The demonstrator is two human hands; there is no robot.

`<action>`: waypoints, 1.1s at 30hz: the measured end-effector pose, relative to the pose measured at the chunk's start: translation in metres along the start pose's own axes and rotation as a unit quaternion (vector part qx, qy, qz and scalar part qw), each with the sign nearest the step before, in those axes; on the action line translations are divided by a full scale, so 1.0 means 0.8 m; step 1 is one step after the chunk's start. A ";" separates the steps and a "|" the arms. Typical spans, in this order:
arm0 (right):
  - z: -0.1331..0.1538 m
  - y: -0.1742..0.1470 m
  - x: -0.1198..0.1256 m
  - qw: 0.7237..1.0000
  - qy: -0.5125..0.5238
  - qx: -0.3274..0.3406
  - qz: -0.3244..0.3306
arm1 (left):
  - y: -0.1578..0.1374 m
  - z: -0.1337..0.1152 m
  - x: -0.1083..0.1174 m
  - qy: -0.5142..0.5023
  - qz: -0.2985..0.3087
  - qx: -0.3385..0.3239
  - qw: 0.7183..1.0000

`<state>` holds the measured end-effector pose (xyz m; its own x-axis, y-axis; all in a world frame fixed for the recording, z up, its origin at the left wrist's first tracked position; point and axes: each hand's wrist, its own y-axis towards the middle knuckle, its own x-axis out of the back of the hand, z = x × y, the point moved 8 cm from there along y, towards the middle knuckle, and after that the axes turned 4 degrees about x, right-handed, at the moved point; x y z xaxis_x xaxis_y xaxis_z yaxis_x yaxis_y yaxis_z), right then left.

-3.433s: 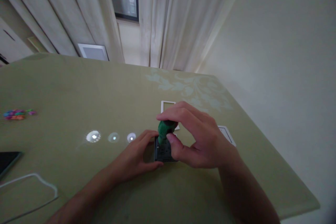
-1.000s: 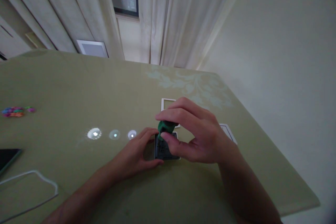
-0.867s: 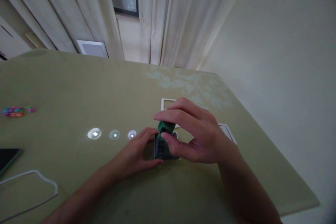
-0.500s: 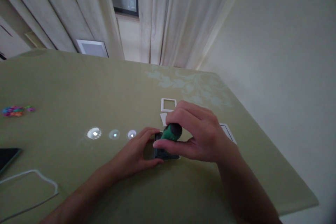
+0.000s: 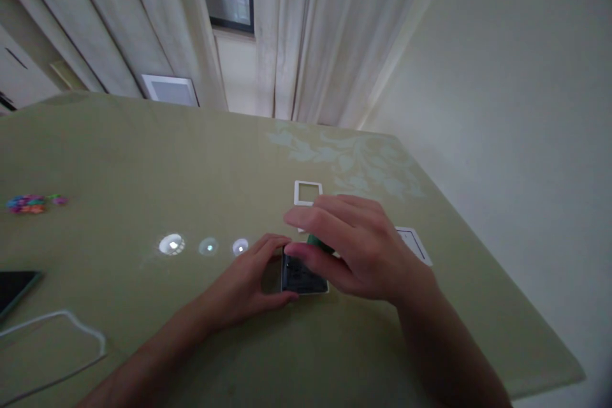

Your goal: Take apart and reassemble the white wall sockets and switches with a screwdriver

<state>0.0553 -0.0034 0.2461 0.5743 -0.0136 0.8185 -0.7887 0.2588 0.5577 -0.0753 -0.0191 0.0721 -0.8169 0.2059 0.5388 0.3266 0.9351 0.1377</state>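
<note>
My left hand (image 5: 261, 274) grips the left side of a small square black unit with a thin white rim (image 5: 306, 279), which looks like the back of a wall switch or socket. Its fingers are at the far corner, its thumb at the near edge. Above the unit's right part, my right hand (image 5: 354, 242) is curled round a green-handled screwdriver (image 5: 319, 243). Most of the tool is hidden behind the fingers, and its tip cannot be seen. The right index finger reaches out to the left, over the thumb.
Beyond the hands lies a white square frame (image 5: 308, 203). A white plate (image 5: 414, 245) rests right of my right hand. Further left are small colourful pieces (image 5: 29, 204), a dark flat device (image 5: 16, 287) and a white cable (image 5: 67, 313). A wall stands beyond the table's right edge.
My right hand has shifted slightly right and its index finger has loosened and stretched out. The screwdriver handle is now more hidden, and more of the black unit shows. The left hand stays in place.
</note>
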 end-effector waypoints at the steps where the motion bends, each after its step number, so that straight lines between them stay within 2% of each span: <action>1: -0.002 0.000 -0.002 0.999 0.037 -0.014 0.012 | 0.000 0.000 0.000 -0.005 0.002 0.003 1.000; 3: -0.006 -0.001 -0.004 0.994 0.102 -0.040 0.024 | 0.000 0.000 0.000 -0.013 0.006 0.003 1.000; 7: -0.011 0.000 -0.002 0.989 0.137 -0.052 0.019 | 0.000 -0.001 0.002 -0.014 -0.009 -0.020 1.000; 13: -0.005 0.002 -0.004 0.993 0.112 -0.008 0.029 | 0.000 0.002 -0.001 -0.007 -0.001 -0.018 1.000; 19: 0.003 0.005 -0.010 0.983 0.175 0.012 0.059 | -0.001 0.002 0.001 0.007 -0.002 -0.006 1.000; 25: -0.002 0.001 -0.006 0.986 0.162 -0.009 0.019 | 0.000 -0.001 0.001 0.000 0.005 -0.012 1.000; 30: 0.002 0.002 -0.009 0.981 0.192 0.006 0.031 | -0.001 0.001 0.001 0.003 -0.001 -0.015 1.000; 33: 0.003 0.004 -0.003 0.985 0.169 -0.002 0.013 | -0.001 0.001 0.000 0.008 0.004 -0.012 1.000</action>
<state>0.0511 -0.0047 0.2464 0.5946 0.3160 0.7393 -0.8037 0.2589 0.5358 -0.0762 -0.0198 0.0711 -0.8064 0.2083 0.5535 0.3440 0.9265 0.1526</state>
